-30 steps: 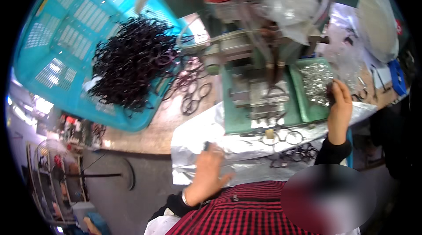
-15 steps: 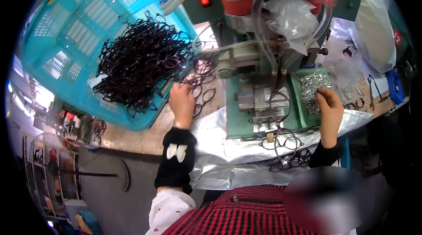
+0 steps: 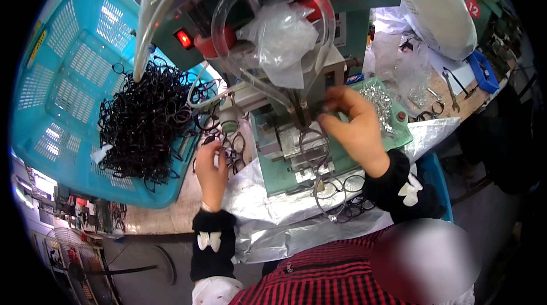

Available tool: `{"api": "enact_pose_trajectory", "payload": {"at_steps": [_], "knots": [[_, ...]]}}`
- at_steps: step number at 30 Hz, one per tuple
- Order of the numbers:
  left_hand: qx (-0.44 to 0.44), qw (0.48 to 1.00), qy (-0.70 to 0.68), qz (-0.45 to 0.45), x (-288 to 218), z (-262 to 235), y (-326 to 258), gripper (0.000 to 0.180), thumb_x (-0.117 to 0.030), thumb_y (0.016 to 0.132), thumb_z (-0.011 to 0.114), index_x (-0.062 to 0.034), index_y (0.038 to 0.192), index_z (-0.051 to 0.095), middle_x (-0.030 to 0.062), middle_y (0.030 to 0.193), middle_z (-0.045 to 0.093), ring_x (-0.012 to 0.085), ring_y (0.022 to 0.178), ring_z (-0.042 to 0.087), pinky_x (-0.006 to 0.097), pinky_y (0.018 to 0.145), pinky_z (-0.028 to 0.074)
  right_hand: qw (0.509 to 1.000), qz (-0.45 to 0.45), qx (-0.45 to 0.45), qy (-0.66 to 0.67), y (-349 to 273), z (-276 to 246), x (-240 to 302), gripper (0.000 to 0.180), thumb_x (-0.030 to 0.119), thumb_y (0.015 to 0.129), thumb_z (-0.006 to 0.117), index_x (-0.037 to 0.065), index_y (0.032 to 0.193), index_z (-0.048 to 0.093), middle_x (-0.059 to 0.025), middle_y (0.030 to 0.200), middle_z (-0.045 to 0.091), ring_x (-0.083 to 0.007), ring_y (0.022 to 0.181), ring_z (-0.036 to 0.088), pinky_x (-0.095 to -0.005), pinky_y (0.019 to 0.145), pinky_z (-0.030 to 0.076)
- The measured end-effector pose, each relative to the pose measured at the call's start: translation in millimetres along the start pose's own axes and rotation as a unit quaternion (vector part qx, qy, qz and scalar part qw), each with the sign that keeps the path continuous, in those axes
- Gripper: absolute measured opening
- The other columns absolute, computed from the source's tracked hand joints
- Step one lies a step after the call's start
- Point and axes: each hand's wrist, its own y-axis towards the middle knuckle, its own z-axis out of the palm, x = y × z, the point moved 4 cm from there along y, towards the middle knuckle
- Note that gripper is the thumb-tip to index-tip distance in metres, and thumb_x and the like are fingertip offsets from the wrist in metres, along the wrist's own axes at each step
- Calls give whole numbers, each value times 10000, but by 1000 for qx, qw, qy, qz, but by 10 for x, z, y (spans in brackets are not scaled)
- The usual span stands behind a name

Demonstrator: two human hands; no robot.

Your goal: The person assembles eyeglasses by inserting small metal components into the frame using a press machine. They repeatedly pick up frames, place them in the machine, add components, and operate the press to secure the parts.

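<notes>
My right hand (image 3: 360, 131) is at the green press machine (image 3: 268, 174), its thumb and forefinger curled together beside the tool head. Whatever they hold is too small to make out. Below the tool head, a dark round eyeglass frame (image 3: 329, 148) sits at the metal fixture (image 3: 288, 139), one rim hanging toward me. At the left, my left hand (image 3: 212, 177) reaches over loose eyeglass frames (image 3: 236, 145) on the bench, with thumb and forefinger apart. Just beyond my right hand, a green tray (image 3: 403, 134) holds small shiny metal parts (image 3: 377, 102).
A turquoise basket (image 3: 60, 159) heaped with dark eyeglass frames (image 3: 142, 122) stands at the left. Clear tubes (image 3: 329, 20) and a plastic bag (image 3: 282, 43) hang on the machine. Wrenches (image 3: 451, 91) and a blue box (image 3: 483, 71) lie at the right. Silver sheeting (image 3: 268, 225) covers the front edge.
My right hand has moved left from the tray of metal parts to the tool head. My left hand stays by the loose eyeglass frames. The whole view has shifted.
</notes>
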Motion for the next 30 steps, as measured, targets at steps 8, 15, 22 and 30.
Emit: {"api": "enact_pose_trajectory", "payload": {"at_steps": [8, 15, 22, 30], "knots": [[-164, 863, -450, -163, -851, -334, 56, 71, -82, 1034, 500, -53, 1098, 505, 76, 1018, 582, 140, 884, 557, 293, 799, 491, 994, 33, -37, 96, -158, 188, -3, 434, -32, 803, 678, -27, 1223, 570, -30, 878, 653, -90, 870, 605, -233, 820, 470], [-209, 863, -459, 26, -1501, -675, 853, 173, -82, 1022, 517, -16, 1182, 504, 161, 1076, 636, 199, 889, 617, 360, 815, 552, 979, 79, -25, 187, -190, 342, 247, 449, -41, 817, 646, -44, 1253, 538, -80, 1059, 661, -112, 950, 619, -265, 887, 474], [-6, 927, -294, 232, -1838, -341, 356, 213, 45, 780, 657, -54, 969, 670, 153, 1102, 726, 237, 690, 611, 328, 624, 508, 969, -134, 38, -206, -162, -116, 233, 317, 54, 789, 622, 34, 1099, 687, -173, 1141, 674, -314, 1127, 626, -408, 1006, 469], [-46, 897, -140, 416, -2060, -108, 246, 191, -93, 696, 713, -85, 872, 641, 94, 1068, 716, 219, 811, 623, 369, 757, 616, 843, -132, -74, -517, -302, -880, -595, 143, 114, 776, 713, 99, 918, 709, -170, 1210, 611, -383, 1251, 513, -464, 963, 457]]}}
